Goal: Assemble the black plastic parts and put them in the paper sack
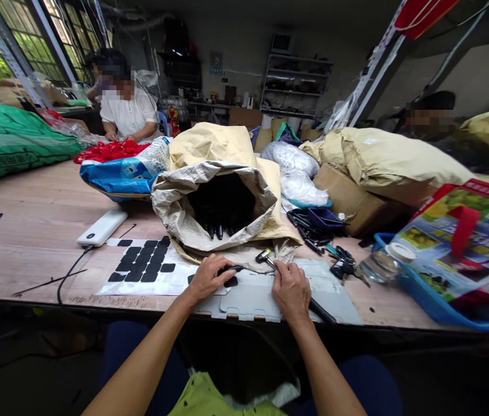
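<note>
My right hand (291,289) is closed round the shaft of a small hammer (265,257), its metal head raised to the left and its black handle slanting down to the right. Pinched in the fingers of my left hand (210,278) is a small black part (233,268). Both hands are over a grey mat (250,297) at the table's front edge. Just behind them a large paper sack (170,199) lies with its mouth towards me and black pieces inside. Left of my left hand, black rounded pads (142,261) lie on a white sheet (179,279).
A white power bank (102,227) with a cable lies left. Black pieces (309,231), keys (343,263), a jar (380,266) and a blue basket (426,289) are right. A person in white (127,110) handles red items (112,151); another person (428,115) is back right.
</note>
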Motion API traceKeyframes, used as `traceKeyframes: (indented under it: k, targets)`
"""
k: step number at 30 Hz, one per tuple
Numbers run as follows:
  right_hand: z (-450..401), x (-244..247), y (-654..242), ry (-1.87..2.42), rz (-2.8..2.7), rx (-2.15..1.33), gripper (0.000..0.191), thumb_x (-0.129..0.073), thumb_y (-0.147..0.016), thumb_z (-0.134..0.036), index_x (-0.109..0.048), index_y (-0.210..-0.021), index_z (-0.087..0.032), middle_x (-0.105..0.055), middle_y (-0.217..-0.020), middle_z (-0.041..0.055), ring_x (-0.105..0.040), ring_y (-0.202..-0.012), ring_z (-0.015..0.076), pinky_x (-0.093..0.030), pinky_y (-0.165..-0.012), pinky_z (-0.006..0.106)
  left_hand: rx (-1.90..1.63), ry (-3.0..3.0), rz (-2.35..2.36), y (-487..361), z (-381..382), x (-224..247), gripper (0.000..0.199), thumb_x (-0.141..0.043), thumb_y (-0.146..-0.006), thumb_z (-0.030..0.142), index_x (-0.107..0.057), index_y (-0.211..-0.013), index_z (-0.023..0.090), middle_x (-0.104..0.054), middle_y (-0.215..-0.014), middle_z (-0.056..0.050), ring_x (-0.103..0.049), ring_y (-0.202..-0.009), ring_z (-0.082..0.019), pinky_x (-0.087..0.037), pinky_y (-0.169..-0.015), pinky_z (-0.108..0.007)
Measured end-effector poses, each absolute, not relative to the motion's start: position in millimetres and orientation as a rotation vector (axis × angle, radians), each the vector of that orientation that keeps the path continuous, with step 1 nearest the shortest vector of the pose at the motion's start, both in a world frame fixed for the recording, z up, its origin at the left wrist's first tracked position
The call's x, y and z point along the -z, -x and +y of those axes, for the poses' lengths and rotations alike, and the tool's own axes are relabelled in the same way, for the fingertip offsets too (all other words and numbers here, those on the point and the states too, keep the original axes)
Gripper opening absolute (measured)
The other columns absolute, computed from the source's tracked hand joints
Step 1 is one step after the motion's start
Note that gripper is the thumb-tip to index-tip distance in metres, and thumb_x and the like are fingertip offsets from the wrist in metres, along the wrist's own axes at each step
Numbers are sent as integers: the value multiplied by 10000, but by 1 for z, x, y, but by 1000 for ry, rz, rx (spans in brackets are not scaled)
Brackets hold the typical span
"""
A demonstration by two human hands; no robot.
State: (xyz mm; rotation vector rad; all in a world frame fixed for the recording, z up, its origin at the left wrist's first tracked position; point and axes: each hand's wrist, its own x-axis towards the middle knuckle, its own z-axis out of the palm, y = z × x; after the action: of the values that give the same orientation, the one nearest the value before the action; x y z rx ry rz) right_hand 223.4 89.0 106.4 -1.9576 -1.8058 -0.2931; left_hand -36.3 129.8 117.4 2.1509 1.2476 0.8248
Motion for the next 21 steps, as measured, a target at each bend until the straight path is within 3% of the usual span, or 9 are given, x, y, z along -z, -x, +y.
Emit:
traceKeyframes:
  k: [5, 9, 12, 14, 18, 21]
  targets:
    - [89, -107, -224, 1967, -1810, 277, 308, -596, -937, -200, -682, -1224, -271, -623, -994, 44, -502, -925, 195, -310, -762, 297, -794, -1792, 936, 35, 92, -153, 321, -662, -909, 459, -756, -1075, 201, -742, -1018, -53, -638, -960, -219, -461, -887, -319]
    - [88, -108, -223, 1971, -1803, 283, 307, -594, -939, -202, -682, -1224, -278, -623, -995, 45, -504, -931, 199, -309, -762, 304, -179, -1532, 504, 21, 55, -149, 410, -860, -710, 469, -796, -1019, 207, -754, -913, -26, -654, -831, -190, -498, -786, -279]
    - [88, -107, -223, 1975, -1805, 289, 305, -604, -933, -208, -683, -1220, -276, -618, -986, 46, -500, -920, 200, -309, -753, 304, 226, -1403, 441, 5, 46, -91, 430, -914, -589, 449, -796, -925, 207, -723, -799, -7, -605, -695, -158, -477, -675, -271]
    - [88, -108, -223, 1979, -1809, 296, 298, -601, -935, -213, -682, -1214, -277, -615, -985, 46, -495, -913, 199, -308, -746, 301, 276, -1373, 645, -2, 47, -37, 396, -913, -536, 432, -773, -831, 208, -675, -720, 10, -553, -634, -142, -441, -617, -263]
    - [88, -109, -223, 1983, -1816, 294, 295, -587, -941, -209, -681, -1213, -275, -618, -995, 50, -497, -922, 201, -311, -749, 299, 127, -1388, 1168, -2, 46, 55, 309, -810, -626, 469, -673, -681, 197, -553, -604, 23, -515, -595, -152, -426, -614, -287]
    - [88, -109, -222, 1980, -1813, 292, 303, -589, -936, -203, -681, -1217, -269, -618, -991, 52, -498, -922, 203, -312, -751, 305, 119, -1407, 1246, 5, 40, 84, 368, -771, -659, 450, -547, -537, 185, -455, -522, 14, -532, -595, -195, -445, -655, -353]
